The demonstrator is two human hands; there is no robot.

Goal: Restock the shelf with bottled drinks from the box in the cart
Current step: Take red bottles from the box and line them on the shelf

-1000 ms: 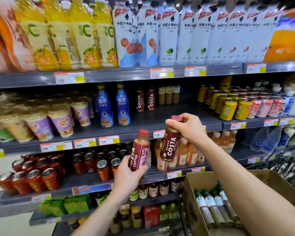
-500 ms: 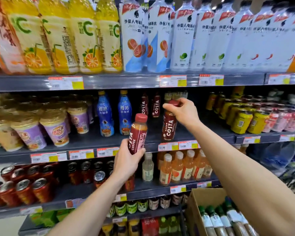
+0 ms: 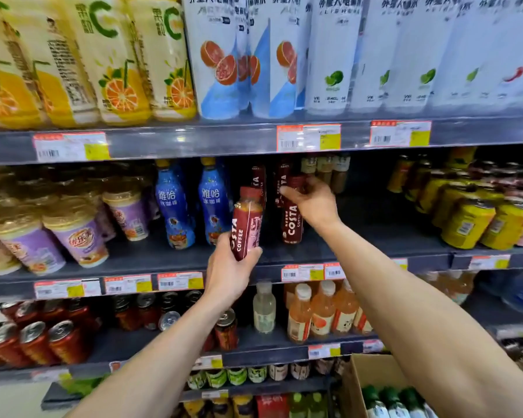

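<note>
Well, the left hand (image 3: 227, 276) wraps round the bottom half of a small Costa bottle (image 3: 246, 224), just in front of the middle shelf (image 3: 151, 255). Its cap points up and it leans a little. The right hand (image 3: 313, 203) grips the top of a second Costa bottle (image 3: 292, 224), upright on that shelf. Both look full and slippy, so holding round the middle seems best.

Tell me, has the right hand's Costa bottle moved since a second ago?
Yes. The Costa bottle in the right hand rose past the price-tag rail and went back over the middle shelf.
</note>
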